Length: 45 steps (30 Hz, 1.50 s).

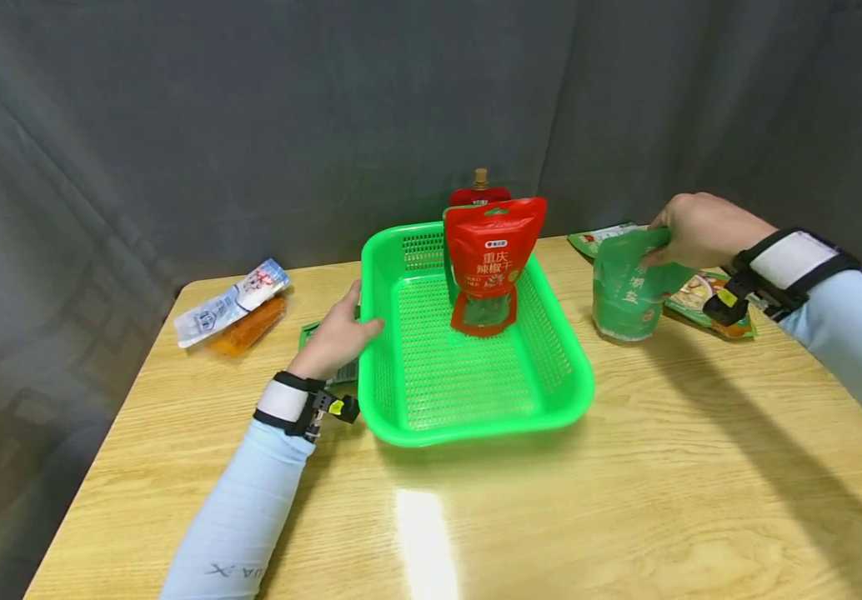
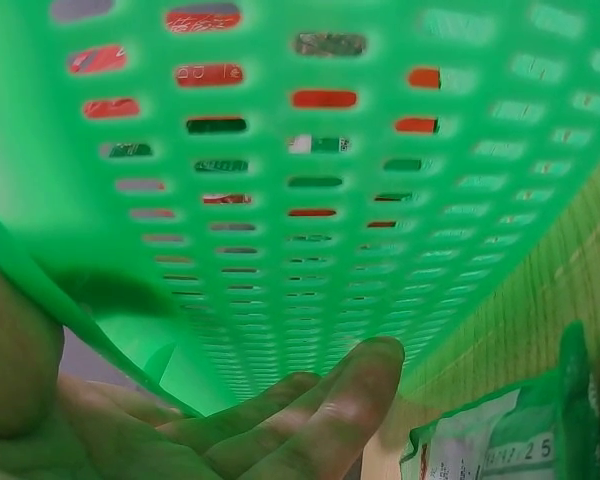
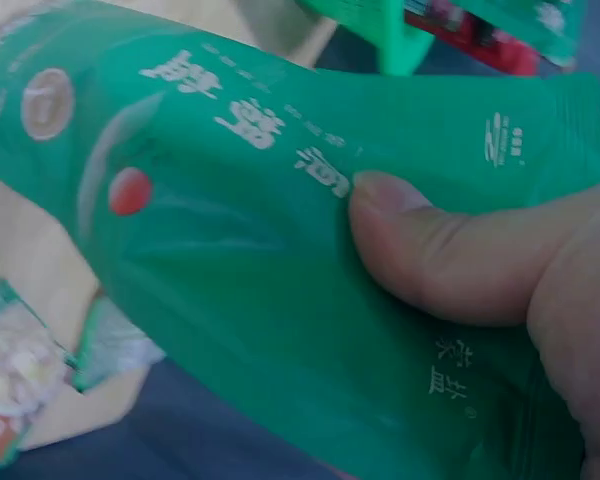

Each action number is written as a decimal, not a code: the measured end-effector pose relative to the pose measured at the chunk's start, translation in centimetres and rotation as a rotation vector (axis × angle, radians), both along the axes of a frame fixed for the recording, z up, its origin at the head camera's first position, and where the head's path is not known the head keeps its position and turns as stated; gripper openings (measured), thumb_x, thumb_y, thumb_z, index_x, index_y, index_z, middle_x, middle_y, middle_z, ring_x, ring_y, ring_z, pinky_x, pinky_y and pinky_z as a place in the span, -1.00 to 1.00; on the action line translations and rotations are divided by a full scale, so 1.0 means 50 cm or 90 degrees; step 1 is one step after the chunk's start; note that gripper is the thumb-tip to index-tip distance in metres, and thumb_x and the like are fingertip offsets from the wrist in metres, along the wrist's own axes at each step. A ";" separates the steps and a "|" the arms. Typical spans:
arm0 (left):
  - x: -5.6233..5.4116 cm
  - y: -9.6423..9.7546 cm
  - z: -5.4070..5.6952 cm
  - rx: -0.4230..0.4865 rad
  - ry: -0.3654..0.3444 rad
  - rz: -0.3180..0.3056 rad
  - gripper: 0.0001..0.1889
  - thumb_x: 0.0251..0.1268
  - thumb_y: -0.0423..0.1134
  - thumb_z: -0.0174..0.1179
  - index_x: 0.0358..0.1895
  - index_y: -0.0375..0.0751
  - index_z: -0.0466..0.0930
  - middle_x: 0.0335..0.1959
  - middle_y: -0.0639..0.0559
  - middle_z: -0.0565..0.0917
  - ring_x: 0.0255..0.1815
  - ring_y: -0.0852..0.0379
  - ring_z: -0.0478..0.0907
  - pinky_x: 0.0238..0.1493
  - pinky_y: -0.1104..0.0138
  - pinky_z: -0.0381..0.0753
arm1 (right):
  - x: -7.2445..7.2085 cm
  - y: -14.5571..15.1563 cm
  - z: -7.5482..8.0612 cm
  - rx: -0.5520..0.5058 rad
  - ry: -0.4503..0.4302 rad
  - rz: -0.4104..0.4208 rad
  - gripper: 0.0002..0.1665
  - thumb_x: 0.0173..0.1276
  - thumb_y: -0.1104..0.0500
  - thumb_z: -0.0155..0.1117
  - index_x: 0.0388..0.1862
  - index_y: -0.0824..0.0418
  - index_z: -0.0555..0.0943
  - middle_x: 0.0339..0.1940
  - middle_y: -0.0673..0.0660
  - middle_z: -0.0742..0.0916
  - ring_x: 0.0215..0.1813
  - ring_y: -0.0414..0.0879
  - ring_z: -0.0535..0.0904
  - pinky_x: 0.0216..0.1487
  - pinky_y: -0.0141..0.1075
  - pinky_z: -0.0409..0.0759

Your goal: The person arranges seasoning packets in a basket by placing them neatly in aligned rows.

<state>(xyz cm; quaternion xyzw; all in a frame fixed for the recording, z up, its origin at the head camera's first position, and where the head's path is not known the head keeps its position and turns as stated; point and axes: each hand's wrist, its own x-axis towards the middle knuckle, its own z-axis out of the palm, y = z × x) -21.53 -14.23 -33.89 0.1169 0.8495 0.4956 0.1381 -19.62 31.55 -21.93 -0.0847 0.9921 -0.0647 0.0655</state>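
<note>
A green plastic basket stands on the table, its wall pierced with rows of slots. My left hand grips its left rim, thumb over the edge and fingers along the outside of the wall. Inside at the back, a red dried-chili pouch stands upright, with a red spouted pouch behind it. On the right, my right hand pinches the top of a green pouch with white lettering. Seen from the right wrist, the thumb lies across the front of this pouch.
Left of the basket lie a white packet and an orange-brown packet. A green packet sits just beside the basket's left wall, partly under my left hand. More flat packets lie around and behind the right hand. A dark curtain hangs behind the table.
</note>
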 end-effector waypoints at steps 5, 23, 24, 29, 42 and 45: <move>-0.001 0.000 0.000 0.001 0.002 -0.003 -0.11 0.47 -0.25 0.07 0.61 -0.08 -0.38 0.59 -0.21 -0.05 0.51 -0.20 0.08 0.38 -0.07 0.27 | 0.014 0.005 0.063 0.036 0.006 -0.013 -0.45 0.30 0.01 0.44 -0.08 0.53 0.68 -0.30 0.26 0.78 -0.39 -0.07 0.62 -0.42 -0.22 0.59; -0.005 0.004 0.001 0.011 0.002 -0.004 -0.12 0.48 -0.26 0.06 0.61 -0.08 -0.38 0.59 -0.20 -0.04 0.51 -0.16 0.09 0.39 -0.04 0.26 | 0.075 -0.069 0.228 0.084 0.139 0.053 -0.64 0.22 -0.17 0.46 -0.23 0.07 0.81 -0.58 -0.08 0.71 -0.63 -0.21 0.25 -0.61 -0.33 0.17; -0.005 0.004 0.001 0.013 0.001 -0.004 -0.12 0.48 -0.27 0.06 0.61 -0.07 -0.38 0.59 -0.20 -0.04 0.50 -0.17 0.11 0.38 -0.04 0.28 | 0.076 -0.079 0.228 0.078 0.133 0.067 -0.66 0.23 -0.16 0.46 -0.22 0.05 0.81 -0.55 -0.10 0.73 -0.63 -0.22 0.28 -0.61 -0.35 0.19; -0.004 0.003 0.000 0.011 0.002 -0.001 -0.12 0.46 -0.26 0.07 0.61 -0.08 -0.36 0.57 -0.23 0.03 0.45 -0.18 0.22 0.33 -0.04 0.35 | 0.081 -0.131 0.216 0.040 0.088 0.108 -0.77 0.24 -0.13 0.46 -0.23 -0.06 0.81 -0.47 -0.22 0.77 -0.49 -0.28 0.54 -0.50 -0.46 0.42; 0.000 0.005 0.000 0.006 0.002 -0.003 -0.12 0.48 -0.23 0.06 0.61 -0.06 -0.37 0.59 -0.18 -0.01 0.49 -0.15 0.12 0.37 -0.03 0.30 | 0.075 -0.220 0.152 -0.067 0.084 0.206 -0.94 0.23 0.09 0.51 -0.34 0.04 0.81 -0.50 -0.14 0.75 -0.55 -0.20 0.55 -0.52 -0.43 0.47; 0.001 0.006 0.000 0.002 0.003 -0.003 -0.12 0.48 -0.23 0.06 0.61 -0.05 -0.38 0.59 -0.17 -0.03 0.50 -0.13 0.12 0.38 -0.02 0.29 | 0.068 -0.235 0.131 -0.094 0.080 0.219 -0.93 0.21 0.12 0.53 -0.32 0.04 0.82 -0.47 -0.12 0.76 -0.53 -0.19 0.58 -0.51 -0.42 0.47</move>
